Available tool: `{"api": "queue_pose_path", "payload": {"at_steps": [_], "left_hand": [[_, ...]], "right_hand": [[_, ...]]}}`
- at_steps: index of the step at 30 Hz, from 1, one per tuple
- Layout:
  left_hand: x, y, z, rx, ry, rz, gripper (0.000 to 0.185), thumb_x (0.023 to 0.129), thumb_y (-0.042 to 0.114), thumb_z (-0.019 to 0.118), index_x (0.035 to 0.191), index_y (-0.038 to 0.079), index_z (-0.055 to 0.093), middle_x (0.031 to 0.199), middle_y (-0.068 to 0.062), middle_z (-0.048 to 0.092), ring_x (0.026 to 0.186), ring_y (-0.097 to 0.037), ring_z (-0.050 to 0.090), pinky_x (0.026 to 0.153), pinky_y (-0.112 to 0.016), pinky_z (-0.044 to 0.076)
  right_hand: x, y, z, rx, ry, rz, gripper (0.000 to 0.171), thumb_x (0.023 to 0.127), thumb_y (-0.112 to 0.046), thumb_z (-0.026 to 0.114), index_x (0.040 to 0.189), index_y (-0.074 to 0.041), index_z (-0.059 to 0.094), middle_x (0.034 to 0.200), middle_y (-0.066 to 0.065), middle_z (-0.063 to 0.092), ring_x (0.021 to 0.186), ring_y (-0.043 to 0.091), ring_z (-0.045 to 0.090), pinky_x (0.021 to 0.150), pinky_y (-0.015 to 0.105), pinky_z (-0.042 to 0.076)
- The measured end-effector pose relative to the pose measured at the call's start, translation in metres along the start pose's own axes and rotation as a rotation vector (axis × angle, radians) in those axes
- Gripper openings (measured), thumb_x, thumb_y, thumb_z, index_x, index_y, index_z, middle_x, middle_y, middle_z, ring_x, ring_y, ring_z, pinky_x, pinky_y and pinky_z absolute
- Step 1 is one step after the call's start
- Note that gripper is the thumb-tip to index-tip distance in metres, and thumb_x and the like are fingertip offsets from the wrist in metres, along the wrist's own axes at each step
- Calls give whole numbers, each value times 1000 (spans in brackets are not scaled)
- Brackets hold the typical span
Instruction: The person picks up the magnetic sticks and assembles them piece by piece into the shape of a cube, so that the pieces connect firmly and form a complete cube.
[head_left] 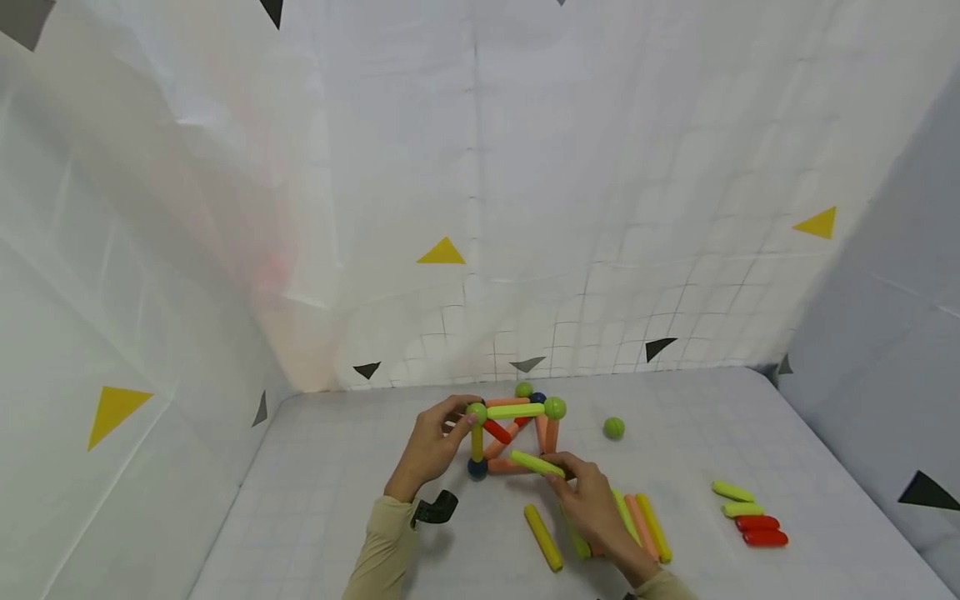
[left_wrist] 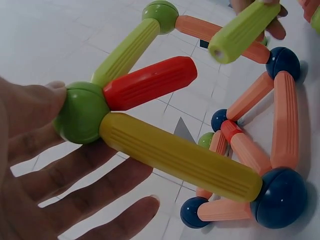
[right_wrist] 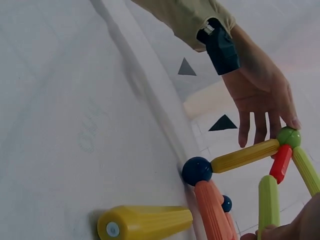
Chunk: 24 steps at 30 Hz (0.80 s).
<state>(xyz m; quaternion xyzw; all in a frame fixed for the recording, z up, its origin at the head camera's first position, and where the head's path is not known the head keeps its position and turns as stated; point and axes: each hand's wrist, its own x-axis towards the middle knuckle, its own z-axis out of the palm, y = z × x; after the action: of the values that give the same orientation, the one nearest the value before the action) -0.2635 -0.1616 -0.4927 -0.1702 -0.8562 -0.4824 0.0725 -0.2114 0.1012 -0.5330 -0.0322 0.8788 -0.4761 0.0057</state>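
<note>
While our left hand steadies the green ball with spread fingers, our right hand pinches the light, rigid lime rod at its four-o'clock end.

A lime rod lies tilted against the upright rod-and-ball frame mid-table.
</note>
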Motion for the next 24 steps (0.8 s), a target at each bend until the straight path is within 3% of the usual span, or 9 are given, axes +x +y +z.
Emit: {"api": "queue_pose_path", "payload": {"at_steps": [6,12,19,24], "left_hand": [[1,-2,0,-7,2,2,33,108,31,63,136,13,69,115,-1,75,106,-20,72,88,-34,58],[1,-1,-2,-5,-2,-2,33,108,28,65,137,13,68,115,-1,75,106,-20,72,88,-34,58],[1,-2,-3,-7,8,9,33,108,29,64,137,14,68,113,0,74,105,-20,72,87,-33,58],[-1,-3,-3,-17,8,2,34,108,29,64,137,13,68,112,-1,74,104,-19,72,87,-33,57]], "right_hand": [[6,-1,13,-31,53,-59,24,101,-8,71,126,-9,72,102,1,72,95,17,55,81,30,40],[12,-3,26,-149,119,-79,27,96,-16,81,122,-13,73,105,-1,76,95,17,54,79,31,41],[21,-4,37,-428,324,-331,31,84,-13,90,112,-16,74,100,1,81,79,17,74,66,36,60],[26,-8,42,-430,338,-396,32,83,-16,93,108,-15,74,89,2,80,62,12,68,56,28,55]]}}
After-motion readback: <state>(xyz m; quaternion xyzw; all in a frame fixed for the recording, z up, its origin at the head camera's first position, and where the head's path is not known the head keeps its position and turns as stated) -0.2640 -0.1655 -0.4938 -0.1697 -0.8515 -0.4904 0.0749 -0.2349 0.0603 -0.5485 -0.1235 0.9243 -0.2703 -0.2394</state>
